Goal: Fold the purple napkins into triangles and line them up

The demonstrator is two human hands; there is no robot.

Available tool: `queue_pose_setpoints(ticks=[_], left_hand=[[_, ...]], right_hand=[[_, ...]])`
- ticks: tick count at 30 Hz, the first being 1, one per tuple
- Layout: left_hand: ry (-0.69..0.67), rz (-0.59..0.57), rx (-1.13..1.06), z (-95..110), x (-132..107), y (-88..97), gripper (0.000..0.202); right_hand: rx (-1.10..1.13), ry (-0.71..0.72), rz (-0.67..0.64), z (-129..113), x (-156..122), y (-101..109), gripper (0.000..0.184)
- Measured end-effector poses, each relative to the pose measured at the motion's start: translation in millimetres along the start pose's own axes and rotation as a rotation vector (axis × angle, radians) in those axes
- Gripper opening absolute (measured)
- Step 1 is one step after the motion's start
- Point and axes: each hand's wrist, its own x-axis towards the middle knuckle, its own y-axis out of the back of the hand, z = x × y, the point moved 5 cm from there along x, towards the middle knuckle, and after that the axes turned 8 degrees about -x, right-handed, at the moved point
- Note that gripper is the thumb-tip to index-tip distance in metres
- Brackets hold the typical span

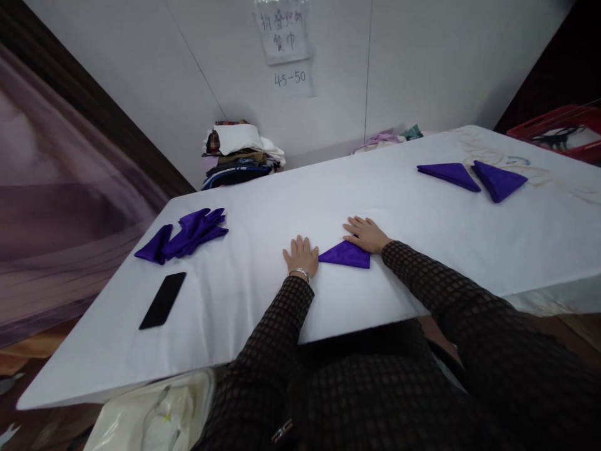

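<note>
A purple cloth napkin (346, 255), folded into a triangle, lies flat on the white-covered table (263, 219) in front of me. My right hand (366, 234) rests palm down over its upper right part, fingers stretched out, hiding that corner. Just left of the napkin's pointed left tip, my left hand (301, 258) lies flat with its fingers spread. That hand wears a bracelet at the wrist and holds nothing. Farther right on the table are two more folded purple napkins (499, 180). A loose, crumpled heap of purple napkins (195, 233) sits at the left.
A black phone (163, 300) lies near the table's left end. Stacked clothes (241, 153) stand behind the table against the wall, below paper signs (284, 31). A red basket (558, 128) is at the far right. Below the front edge is a pale container (154, 410).
</note>
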Motion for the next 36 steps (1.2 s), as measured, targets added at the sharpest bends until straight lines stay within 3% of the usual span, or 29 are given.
queue_pose_setpoints(ticks=[5, 9, 13, 16, 18, 23, 30, 36], left_hand=[[0.004, -0.010, -0.021, -11.7, -1.2, 3.7, 0.061], [0.098, 0.021, -0.113, -7.2, 3.1, 19.1, 0.059], [0.053, 0.096, -0.139, 28.3, 12.8, 27.9, 0.057], [-0.076, 0.118, -0.103, 57.2, 19.3, 17.9, 0.057], [-0.117, 0.099, -0.082, 65.0, 21.8, 5.8, 0.057], [-0.093, 0.057, -0.069, 57.2, 25.1, -13.1, 0.059], [-0.099, 0.032, -0.065, 48.3, 26.4, -9.6, 0.061], [-0.066, -0.022, -0.048, 27.6, 20.7, -3.8, 0.063]], right_hand=[[0.005, 0.003, 0.006, -0.2, -0.2, 0.3, 0.066], [0.006, 0.005, 0.011, -0.3, -0.4, -0.6, 0.066], [-0.001, 0.000, 0.011, 0.2, -0.5, -1.8, 0.067], [-0.006, 0.001, 0.008, 0.3, -0.5, -1.5, 0.067], [-0.008, 0.002, 0.004, 0.3, -0.4, -1.3, 0.067], [-0.005, 0.001, 0.004, 0.0, -0.2, -0.8, 0.065], [0.002, -0.010, -0.007, -0.4, -0.7, 0.4, 0.066], [0.007, -0.012, -0.006, -0.2, -0.2, -0.1, 0.066]])
